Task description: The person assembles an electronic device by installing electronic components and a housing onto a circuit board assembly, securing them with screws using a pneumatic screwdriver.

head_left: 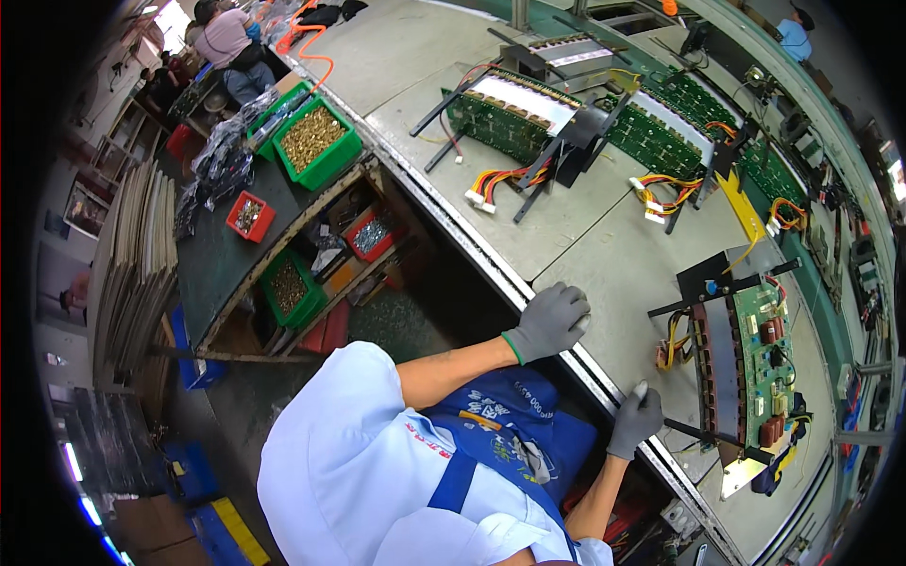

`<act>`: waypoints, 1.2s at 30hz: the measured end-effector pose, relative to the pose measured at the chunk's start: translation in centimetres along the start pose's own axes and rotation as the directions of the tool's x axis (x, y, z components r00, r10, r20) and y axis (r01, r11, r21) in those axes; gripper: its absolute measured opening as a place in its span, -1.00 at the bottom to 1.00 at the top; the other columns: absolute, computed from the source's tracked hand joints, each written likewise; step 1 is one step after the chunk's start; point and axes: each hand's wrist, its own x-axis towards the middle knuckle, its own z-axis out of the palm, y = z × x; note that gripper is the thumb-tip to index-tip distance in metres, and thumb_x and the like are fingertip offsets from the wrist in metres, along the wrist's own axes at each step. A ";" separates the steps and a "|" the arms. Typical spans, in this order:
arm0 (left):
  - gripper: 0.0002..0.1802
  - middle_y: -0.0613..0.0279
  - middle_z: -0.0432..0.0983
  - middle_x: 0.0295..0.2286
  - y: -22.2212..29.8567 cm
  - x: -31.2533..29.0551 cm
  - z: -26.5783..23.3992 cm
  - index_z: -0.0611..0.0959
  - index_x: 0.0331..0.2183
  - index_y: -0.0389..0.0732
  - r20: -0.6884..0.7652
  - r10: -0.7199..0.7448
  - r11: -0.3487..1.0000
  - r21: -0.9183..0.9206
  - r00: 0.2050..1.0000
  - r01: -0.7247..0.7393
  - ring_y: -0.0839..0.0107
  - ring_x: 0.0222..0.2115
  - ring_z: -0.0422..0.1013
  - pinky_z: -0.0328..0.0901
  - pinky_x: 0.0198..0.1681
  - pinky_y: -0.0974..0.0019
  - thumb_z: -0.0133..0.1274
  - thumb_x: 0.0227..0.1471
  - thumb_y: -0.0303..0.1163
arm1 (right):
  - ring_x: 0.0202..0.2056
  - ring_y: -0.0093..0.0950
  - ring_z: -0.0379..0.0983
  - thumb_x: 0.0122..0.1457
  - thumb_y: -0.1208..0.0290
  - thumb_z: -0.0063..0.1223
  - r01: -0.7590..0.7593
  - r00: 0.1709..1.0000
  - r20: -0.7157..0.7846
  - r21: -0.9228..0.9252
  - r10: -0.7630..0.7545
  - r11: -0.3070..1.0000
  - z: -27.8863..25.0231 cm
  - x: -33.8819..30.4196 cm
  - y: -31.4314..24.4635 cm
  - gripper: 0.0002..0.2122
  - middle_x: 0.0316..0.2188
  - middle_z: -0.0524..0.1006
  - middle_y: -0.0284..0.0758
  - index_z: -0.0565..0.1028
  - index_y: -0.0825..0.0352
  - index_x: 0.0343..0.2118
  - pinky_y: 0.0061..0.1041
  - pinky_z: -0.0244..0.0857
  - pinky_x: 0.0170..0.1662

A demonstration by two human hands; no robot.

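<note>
My left hand (550,324), in a grey glove with a green cuff, rests curled on the near edge of the workbench (604,274). Nothing shows in its fingers. Lower right, my right hand (637,420), gloved in grey too, is closed at the same edge, its thumb pointing away from me. Beside its knuckles ends a black bar (689,429) of a circuit board assembly (746,363); whether they touch, I cannot tell. That assembly has a green board, a grey metal strip, red-brown components and a bundle of coloured wires (672,347).
More board assemblies (514,113) with black bars and wire connectors (481,200) stand farther back. At left, a green bin (316,141) of brass-coloured parts and a red bin (250,217) sit on a side table. Stacked sheets (137,264) lean behind it. Other people are in the background.
</note>
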 end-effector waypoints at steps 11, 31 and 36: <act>-0.86 0.20 0.48 -0.36 -0.5 -0.7 0.2 0.58 -0.41 -0.17 -0.013 -0.008 0.999 -0.038 1.000 0.007 0.15 -0.34 0.39 0.34 -0.25 0.14 0.16 -0.09 -0.37 | -0.65 -0.27 0.22 0.30 0.26 -0.03 -0.019 1.000 0.019 -0.021 0.019 1.000 0.1 -0.4 0.2 -0.66 -0.68 0.37 -0.10 0.40 0.41 -0.55 -0.27 0.11 -0.51; -0.80 0.20 0.46 -0.31 -0.2 -1.6 1.0 0.58 -0.40 -0.16 0.059 -0.019 1.000 0.012 0.998 0.019 0.18 -0.26 0.38 0.34 -0.17 0.15 0.13 -0.17 -0.33 | -0.61 -0.12 0.32 0.32 0.17 -0.07 -0.010 0.998 0.056 -0.059 0.013 0.998 -0.4 -0.8 1.2 -0.61 -0.64 0.42 -0.08 0.44 0.41 -0.51 -0.18 0.17 -0.49; -0.70 0.03 0.51 -0.24 -0.6 -1.0 0.6 0.60 -0.37 -0.20 0.117 -0.002 0.998 -0.057 0.993 0.009 0.02 -0.18 0.42 0.33 -0.06 0.05 0.17 -0.31 -0.42 | -0.65 -0.30 0.13 0.21 0.17 0.05 0.024 1.000 -0.018 0.055 -0.023 0.998 0.6 -0.7 2.1 -0.61 -0.71 0.31 -0.10 0.35 0.42 -0.59 -0.24 0.07 -0.53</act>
